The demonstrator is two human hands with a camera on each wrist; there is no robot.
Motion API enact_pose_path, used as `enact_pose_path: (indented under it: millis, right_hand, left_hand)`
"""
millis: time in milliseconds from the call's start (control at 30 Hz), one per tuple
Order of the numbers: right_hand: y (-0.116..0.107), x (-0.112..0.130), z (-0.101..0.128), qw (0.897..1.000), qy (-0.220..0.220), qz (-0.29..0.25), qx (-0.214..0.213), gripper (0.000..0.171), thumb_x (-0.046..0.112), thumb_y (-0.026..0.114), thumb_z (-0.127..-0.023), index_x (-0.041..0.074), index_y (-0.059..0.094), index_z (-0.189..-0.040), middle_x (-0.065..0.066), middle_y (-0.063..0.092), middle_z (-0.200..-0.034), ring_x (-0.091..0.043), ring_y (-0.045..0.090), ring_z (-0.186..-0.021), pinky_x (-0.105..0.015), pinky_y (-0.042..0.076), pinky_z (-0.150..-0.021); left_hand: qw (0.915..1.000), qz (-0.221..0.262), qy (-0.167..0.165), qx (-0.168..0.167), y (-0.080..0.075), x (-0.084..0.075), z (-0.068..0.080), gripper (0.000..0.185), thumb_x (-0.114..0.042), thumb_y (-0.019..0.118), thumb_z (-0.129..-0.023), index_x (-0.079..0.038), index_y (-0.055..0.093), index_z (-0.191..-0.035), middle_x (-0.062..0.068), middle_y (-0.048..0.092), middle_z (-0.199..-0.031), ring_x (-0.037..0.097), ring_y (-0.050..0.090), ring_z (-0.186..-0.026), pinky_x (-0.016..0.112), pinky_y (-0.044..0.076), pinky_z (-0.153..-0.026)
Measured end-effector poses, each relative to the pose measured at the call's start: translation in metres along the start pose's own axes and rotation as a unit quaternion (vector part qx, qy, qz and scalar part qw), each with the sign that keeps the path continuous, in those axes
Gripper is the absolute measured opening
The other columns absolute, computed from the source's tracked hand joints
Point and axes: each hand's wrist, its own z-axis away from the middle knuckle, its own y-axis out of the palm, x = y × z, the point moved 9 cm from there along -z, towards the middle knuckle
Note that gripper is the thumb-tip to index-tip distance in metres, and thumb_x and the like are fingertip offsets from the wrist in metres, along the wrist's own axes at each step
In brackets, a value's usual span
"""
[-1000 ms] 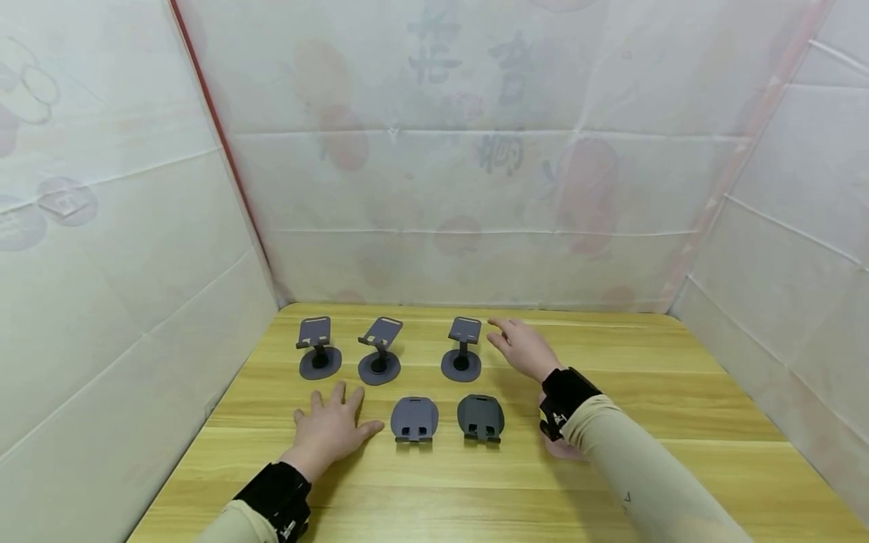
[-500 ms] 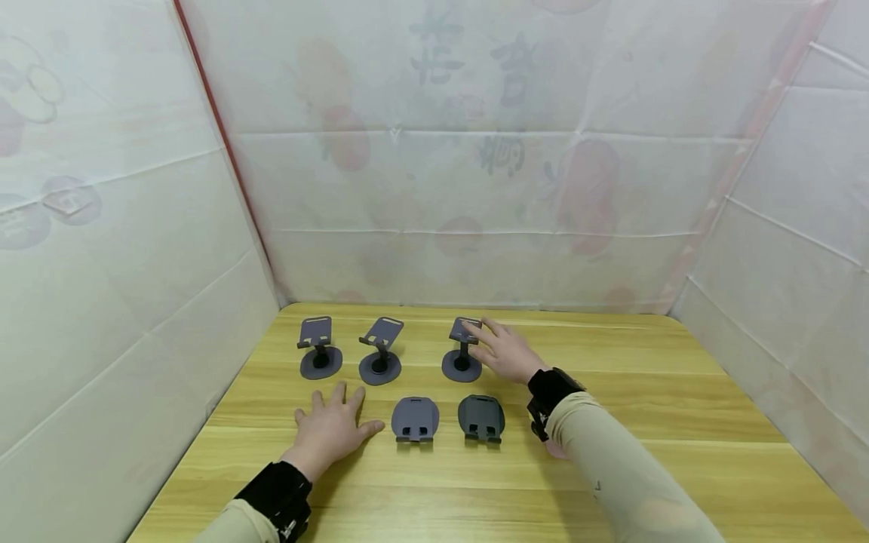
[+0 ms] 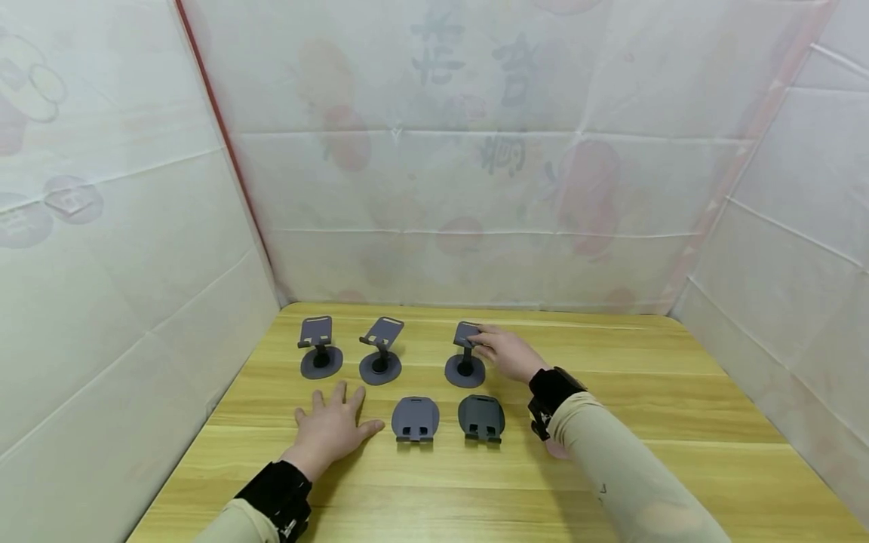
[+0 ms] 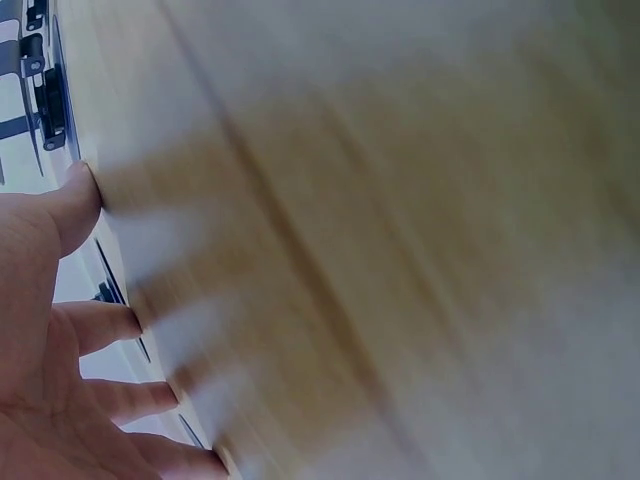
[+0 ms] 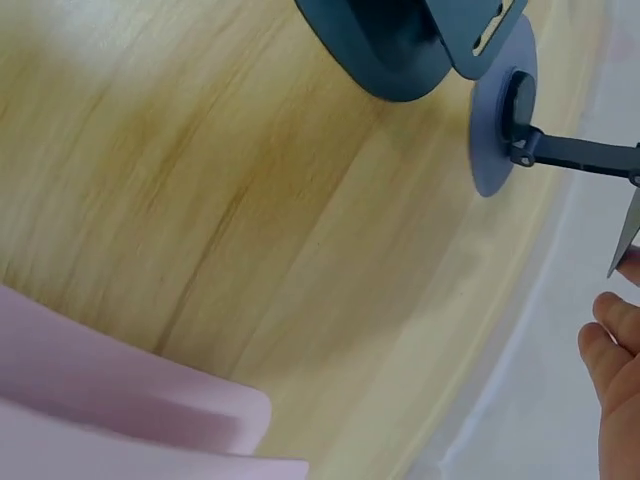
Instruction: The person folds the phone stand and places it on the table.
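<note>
Three grey phone stands stand upright in a back row on the wooden table (image 3: 611,467). My right hand (image 3: 480,341) reaches over to the right-hand stand (image 3: 465,368) and pinches its tilted top plate (image 3: 465,332). In the right wrist view that stand's round base (image 5: 500,110) and arm show, with my fingertips (image 5: 612,335) at the frame's right edge. My left hand (image 3: 337,416) lies flat on the table, fingers spread, left of a folded grey stand (image 3: 415,418). In the left wrist view its fingers (image 4: 95,325) press on the wood.
The other two upright stands (image 3: 319,347) (image 3: 380,351) are at the back left. A darker folded stand (image 3: 480,417) lies just left of my right wrist. A pink object (image 5: 120,400) sits under that wrist. White sheets wall the table on three sides.
My right hand moved left from beside the right-hand stand and took hold of its top plate; the stand shifted slightly. The left hand stayed put.
</note>
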Motion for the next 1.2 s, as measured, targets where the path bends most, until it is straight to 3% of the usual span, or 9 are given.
enact_pose_path:
  millis: [167, 267, 333, 433, 533, 633, 767, 933, 1200]
  right_hand:
    - [-0.006, 0.0, 0.003, 1.0, 0.005, 0.0, 0.001, 0.03, 0.021, 0.056, -0.107, 0.009, 0.069, -0.131, -0.022, 0.052, -0.15, -0.038, 0.05, -0.138, -0.045, 0.047, -0.108]
    - [-0.01, 0.0, 0.006, 1.0, 0.001, -0.013, -0.01, 0.02, 0.022, 0.055, -0.107, 0.01, 0.072, -0.109, -0.018, 0.069, -0.119, -0.031, 0.068, -0.099, -0.038, 0.051, -0.079]
    - [-0.012, -0.001, 0.007, 1.0, 0.0, -0.018, -0.016, 0.02, 0.024, 0.055, -0.108, 0.014, 0.067, -0.096, -0.01, 0.068, -0.092, -0.022, 0.059, -0.07, -0.033, 0.042, -0.065]
    - [-0.015, -0.002, 0.01, 1.0, -0.006, -0.011, -0.025, 0.02, 0.024, 0.056, -0.107, 0.016, 0.063, -0.09, 0.001, 0.053, -0.072, -0.013, 0.042, -0.058, -0.029, 0.035, -0.06]
    - [-0.019, -0.004, 0.013, 0.999, -0.011, 0.0, -0.04, 0.019, 0.024, 0.058, -0.106, 0.013, 0.07, -0.096, 0.002, 0.061, -0.078, -0.013, 0.05, -0.062, -0.032, 0.041, -0.063]
    - [-0.021, -0.007, 0.017, 0.999, -0.006, 0.006, -0.044, 0.024, 0.024, 0.059, -0.106, 0.007, 0.073, -0.117, -0.007, 0.073, -0.101, -0.019, 0.063, -0.074, -0.037, 0.048, -0.07]
    - [-0.022, -0.015, 0.02, 1.0, 0.009, 0.004, -0.029, 0.036, 0.022, 0.057, -0.107, 0.005, 0.064, -0.138, -0.015, 0.072, -0.12, -0.017, 0.062, -0.075, -0.035, 0.045, -0.07]
    - [-0.025, -0.02, 0.023, 1.0, 0.011, 0.008, -0.018, 0.032, 0.015, 0.054, -0.107, 0.005, 0.065, -0.136, -0.016, 0.072, -0.116, -0.012, 0.046, -0.062, -0.032, 0.038, -0.066]
    - [-0.032, -0.024, 0.03, 0.999, 0.021, -0.004, -0.024, 0.029, 0.009, 0.054, -0.105, 0.006, 0.069, -0.129, -0.016, 0.072, -0.114, -0.01, 0.038, -0.057, -0.031, 0.032, -0.061]
  left_hand:
    - [1.0, -0.002, 0.0, 0.001, 0.0, 0.0, 0.0, 0.08, -0.065, 0.062, -0.093, -0.012, 0.049, -0.152, 0.028, 0.038, -0.156, 0.067, 0.03, -0.137, 0.087, 0.027, -0.097]
    - [1.0, 0.0, -0.001, 0.001, 0.0, 0.0, 0.0, 0.08, -0.064, 0.062, -0.093, -0.012, 0.049, -0.152, 0.028, 0.037, -0.156, 0.068, 0.03, -0.137, 0.087, 0.027, -0.097]
    - [1.0, 0.001, 0.0, 0.001, 0.001, 0.0, 0.0, 0.08, -0.064, 0.062, -0.093, -0.012, 0.049, -0.152, 0.028, 0.037, -0.156, 0.068, 0.03, -0.137, 0.087, 0.026, -0.097]
    - [1.0, 0.002, 0.0, 0.0, 0.001, 0.0, 0.0, 0.08, -0.064, 0.062, -0.093, -0.012, 0.05, -0.152, 0.028, 0.038, -0.156, 0.068, 0.03, -0.136, 0.088, 0.027, -0.097]
    - [1.0, 0.002, 0.0, 0.0, 0.0, 0.0, 0.0, 0.079, -0.064, 0.063, -0.093, -0.012, 0.05, -0.152, 0.028, 0.038, -0.156, 0.068, 0.03, -0.137, 0.088, 0.027, -0.096]
    - [1.0, 0.003, -0.001, 0.001, 0.0, 0.0, 0.0, 0.079, -0.064, 0.063, -0.093, -0.011, 0.05, -0.152, 0.028, 0.038, -0.156, 0.068, 0.03, -0.137, 0.088, 0.026, -0.096]
    - [1.0, 0.005, 0.0, 0.002, -0.001, -0.001, 0.0, 0.079, -0.063, 0.063, -0.093, -0.011, 0.05, -0.152, 0.028, 0.037, -0.156, 0.068, 0.029, -0.137, 0.088, 0.026, -0.096]
    - [1.0, 0.004, -0.001, 0.0, -0.001, -0.001, 0.0, 0.079, -0.064, 0.063, -0.093, -0.011, 0.05, -0.152, 0.028, 0.037, -0.157, 0.068, 0.029, -0.137, 0.088, 0.026, -0.096]
    - [1.0, 0.005, -0.001, 0.002, 0.0, 0.0, -0.001, 0.08, -0.065, 0.063, -0.093, -0.011, 0.051, -0.151, 0.028, 0.037, -0.157, 0.068, 0.029, -0.137, 0.088, 0.026, -0.096]
